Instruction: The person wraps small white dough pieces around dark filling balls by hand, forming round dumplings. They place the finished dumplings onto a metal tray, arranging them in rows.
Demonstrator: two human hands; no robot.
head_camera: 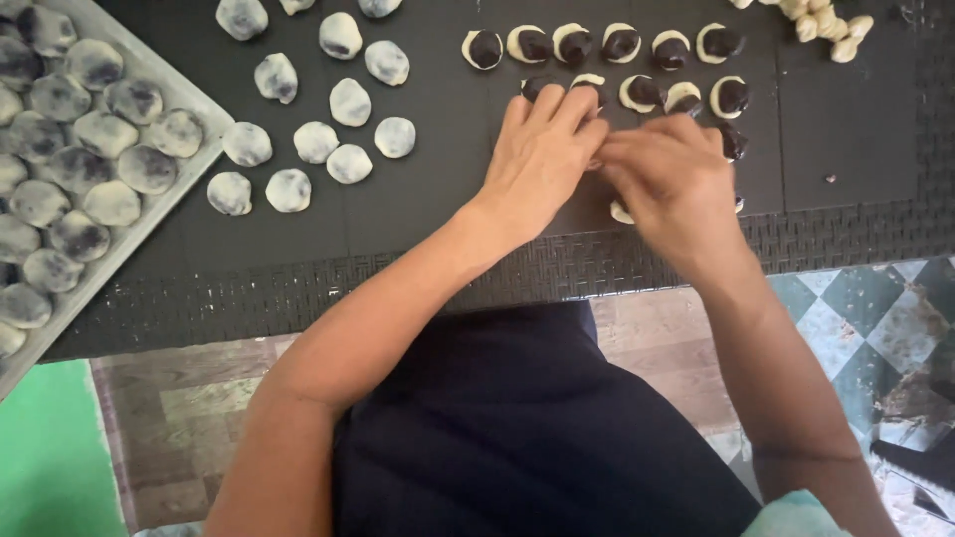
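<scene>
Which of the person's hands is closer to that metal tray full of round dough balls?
The left hand. It works at the middle of the dark table, with the tray off to its left side. The right hand sits just beyond the left one, further from the tray.

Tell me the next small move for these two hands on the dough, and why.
Probably finish pinching the piece shut between both hands. The left hand and right hand meet over it, open cream dough cups with dark filling wait behind, and sealed round balls lie left.
</scene>
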